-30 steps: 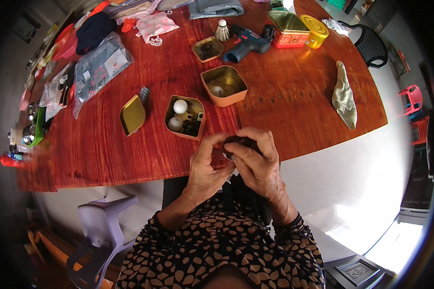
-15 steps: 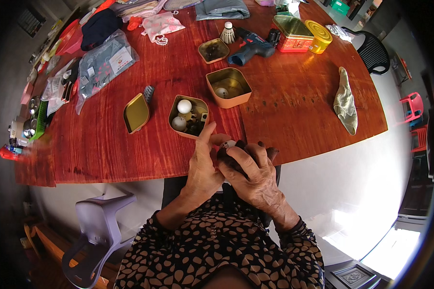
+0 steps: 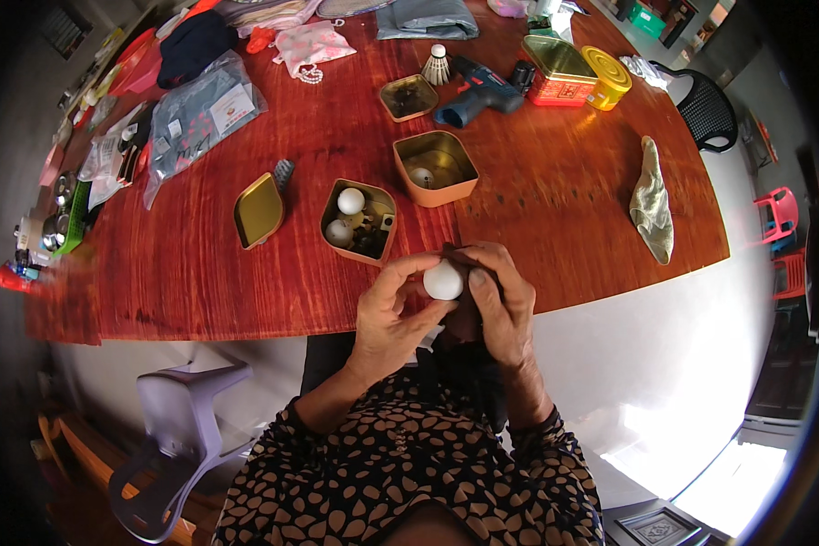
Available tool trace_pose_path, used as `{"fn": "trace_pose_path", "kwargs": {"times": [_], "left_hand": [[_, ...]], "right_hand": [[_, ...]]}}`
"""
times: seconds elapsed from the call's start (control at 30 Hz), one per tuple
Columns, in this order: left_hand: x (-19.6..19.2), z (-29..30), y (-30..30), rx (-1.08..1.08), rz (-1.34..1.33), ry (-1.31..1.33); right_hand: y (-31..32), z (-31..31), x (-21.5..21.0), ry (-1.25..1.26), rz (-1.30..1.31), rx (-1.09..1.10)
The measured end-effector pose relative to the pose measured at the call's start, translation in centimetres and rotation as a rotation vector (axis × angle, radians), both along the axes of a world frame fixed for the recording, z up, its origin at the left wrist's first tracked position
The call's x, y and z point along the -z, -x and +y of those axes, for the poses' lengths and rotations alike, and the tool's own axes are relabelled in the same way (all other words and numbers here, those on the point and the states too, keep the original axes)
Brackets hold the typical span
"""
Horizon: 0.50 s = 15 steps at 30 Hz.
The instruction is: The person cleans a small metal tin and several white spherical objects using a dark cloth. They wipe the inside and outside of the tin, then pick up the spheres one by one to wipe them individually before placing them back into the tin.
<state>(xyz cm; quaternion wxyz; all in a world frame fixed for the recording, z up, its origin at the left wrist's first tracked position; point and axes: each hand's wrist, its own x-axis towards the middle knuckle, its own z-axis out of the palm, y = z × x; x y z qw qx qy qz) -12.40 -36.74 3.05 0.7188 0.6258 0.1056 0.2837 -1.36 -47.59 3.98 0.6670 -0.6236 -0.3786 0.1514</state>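
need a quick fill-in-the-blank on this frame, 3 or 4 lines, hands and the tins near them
1. Both hands, the left hand and the right hand, hold a small ball of ____ colour.
2. The open tin nearest the hands holds ____ more such balls.
3. The drill on the table is ____ in colour.
4. The shuttlecock stands beside the ____.

Missing words: white; two; blue; drill

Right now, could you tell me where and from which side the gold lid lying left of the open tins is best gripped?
Pinch the gold lid across its two long edges, coming from above. It lies flat on the red table, so only its raised rim offers a hold. Its left side is free; a small dark comb-like thing sits at its upper right corner.
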Motion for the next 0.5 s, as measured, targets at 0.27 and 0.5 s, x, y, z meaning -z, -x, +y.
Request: {"fn": "trace_pose_path", "kwargs": {"times": [0.27,0.5], "left_hand": [[0.0,1.0,0.3,0.210,-0.099,0.482],[0.8,1.5,0.9,0.257,-0.171,0.311]], "right_hand": [[1.5,-0.5,0.0,-0.063,-0.620,0.130],[1.2,-0.1,-1.6,-0.030,-0.228,0.046]]}}
